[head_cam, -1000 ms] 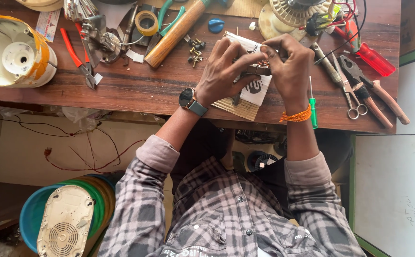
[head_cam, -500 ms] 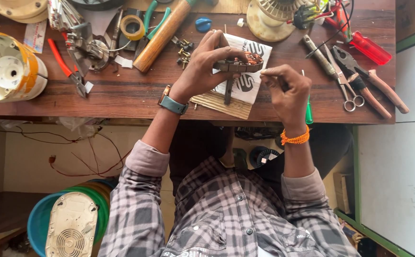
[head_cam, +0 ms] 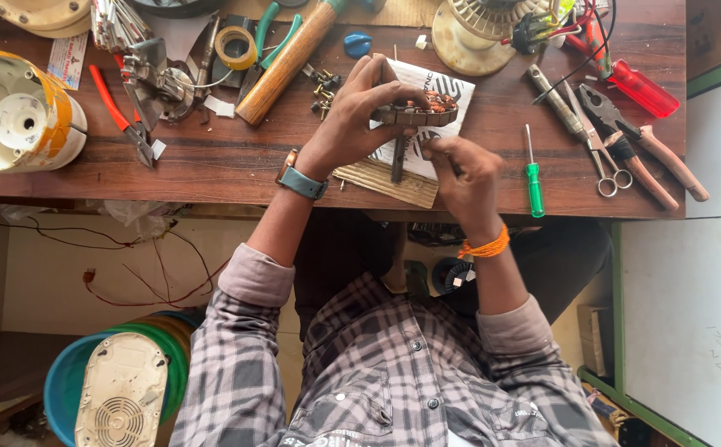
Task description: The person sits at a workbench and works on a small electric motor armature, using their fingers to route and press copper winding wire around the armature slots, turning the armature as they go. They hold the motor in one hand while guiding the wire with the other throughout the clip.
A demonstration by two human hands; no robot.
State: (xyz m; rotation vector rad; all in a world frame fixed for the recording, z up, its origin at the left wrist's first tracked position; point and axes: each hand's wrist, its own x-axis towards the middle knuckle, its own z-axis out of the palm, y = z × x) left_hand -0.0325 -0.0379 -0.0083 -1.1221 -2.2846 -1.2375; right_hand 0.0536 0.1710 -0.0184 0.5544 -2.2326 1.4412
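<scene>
While hands grip a motor armature (head_cam: 414, 116), green screwdriver (head_cam: 534, 175) lies beside.

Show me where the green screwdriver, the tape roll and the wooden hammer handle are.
green screwdriver (head_cam: 535, 179): head view, on its green handle.
tape roll (head_cam: 235, 47): head view, on its yellow ring.
wooden hammer handle (head_cam: 288, 60): head view, mid-shaft.

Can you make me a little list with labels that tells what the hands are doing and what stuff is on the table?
left hand: holds a small motor part with copper windings above the table
right hand: fingers at the part's underside, by its dark shaft
under the hands: a printed paper sheet and a ribbed wooden strip
right of the hands: green screwdriver, scissors, pliers, red screwdriver
left of the hands: wooden-handled hammer, tape roll, red-handled pliers, white and yellow housing
surface: brown wooden table
</scene>
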